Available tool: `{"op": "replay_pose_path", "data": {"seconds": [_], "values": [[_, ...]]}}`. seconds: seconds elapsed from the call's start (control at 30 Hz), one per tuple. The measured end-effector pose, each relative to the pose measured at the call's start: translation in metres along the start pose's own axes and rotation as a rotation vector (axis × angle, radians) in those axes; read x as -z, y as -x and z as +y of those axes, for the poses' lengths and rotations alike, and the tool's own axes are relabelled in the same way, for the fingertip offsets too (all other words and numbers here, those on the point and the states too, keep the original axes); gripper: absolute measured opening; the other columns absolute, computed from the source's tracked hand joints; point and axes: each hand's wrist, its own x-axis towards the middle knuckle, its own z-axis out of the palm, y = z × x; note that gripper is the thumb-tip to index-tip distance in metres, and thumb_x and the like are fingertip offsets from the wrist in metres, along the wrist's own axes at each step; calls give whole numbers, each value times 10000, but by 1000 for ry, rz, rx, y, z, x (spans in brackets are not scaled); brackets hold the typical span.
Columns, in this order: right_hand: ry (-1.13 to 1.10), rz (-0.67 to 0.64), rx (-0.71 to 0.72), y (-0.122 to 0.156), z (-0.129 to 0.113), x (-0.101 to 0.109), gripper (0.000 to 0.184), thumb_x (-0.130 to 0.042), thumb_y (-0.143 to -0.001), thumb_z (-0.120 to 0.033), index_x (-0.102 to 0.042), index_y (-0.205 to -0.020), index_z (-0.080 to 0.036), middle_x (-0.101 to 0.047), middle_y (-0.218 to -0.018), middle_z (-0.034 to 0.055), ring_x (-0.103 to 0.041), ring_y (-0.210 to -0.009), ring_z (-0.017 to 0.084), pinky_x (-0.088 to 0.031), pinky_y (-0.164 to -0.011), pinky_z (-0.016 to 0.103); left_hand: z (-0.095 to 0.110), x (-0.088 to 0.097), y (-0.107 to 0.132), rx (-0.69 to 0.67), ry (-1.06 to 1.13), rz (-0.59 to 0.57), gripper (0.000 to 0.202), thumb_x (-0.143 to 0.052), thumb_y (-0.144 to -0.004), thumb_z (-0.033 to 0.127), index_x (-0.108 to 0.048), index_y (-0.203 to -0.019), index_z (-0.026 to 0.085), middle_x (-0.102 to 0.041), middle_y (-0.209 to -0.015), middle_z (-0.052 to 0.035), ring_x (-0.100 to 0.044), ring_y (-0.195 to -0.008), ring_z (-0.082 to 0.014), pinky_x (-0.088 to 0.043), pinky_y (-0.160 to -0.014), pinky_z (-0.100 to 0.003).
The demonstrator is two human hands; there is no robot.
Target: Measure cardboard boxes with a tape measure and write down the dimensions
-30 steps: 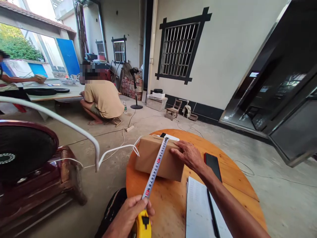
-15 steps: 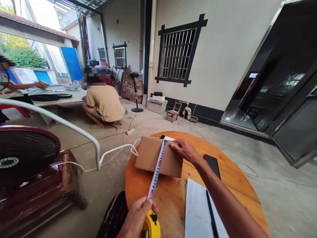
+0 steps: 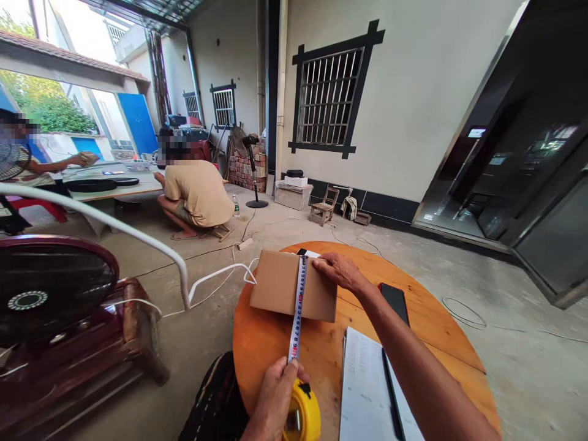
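We are measuring the brown cardboard box [image 3: 278, 285].
Our left hand [image 3: 274, 399] is gripping the yellow tape measure [image 3: 304, 420]; our right hand [image 3: 342, 272] is pinching its white blade [image 3: 297, 306] onto the box beneath; reading likely calls for tautness.

tape measure [image 3: 304, 418] yellow; box [image 3: 275, 285] brown; paper [image 3: 362, 386] white, perhaps lined

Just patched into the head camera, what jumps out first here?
A yellow tape measure sits in the left hand, at the near rim of the round wooden table, its blade stretched across a cardboard box. The right hand presses on the box's far edge, by the blade's end. A black phone lies right of the box.
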Motion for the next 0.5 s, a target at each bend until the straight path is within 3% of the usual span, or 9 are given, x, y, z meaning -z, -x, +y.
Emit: {"op": "replay_pose_path", "data": {"seconds": [0.5], "values": [[35,26,21,2,1,-1,434,-358,-916,-485,-653,-820,-182,-663,-813,34,-579,-724,165,-336,-589,235,-4,-5,-1,5,50,-18,291,-624,-684,457,-570,-641,174,-647,-598,-27,-533,-517,-144,-410,-524,-250]]}}
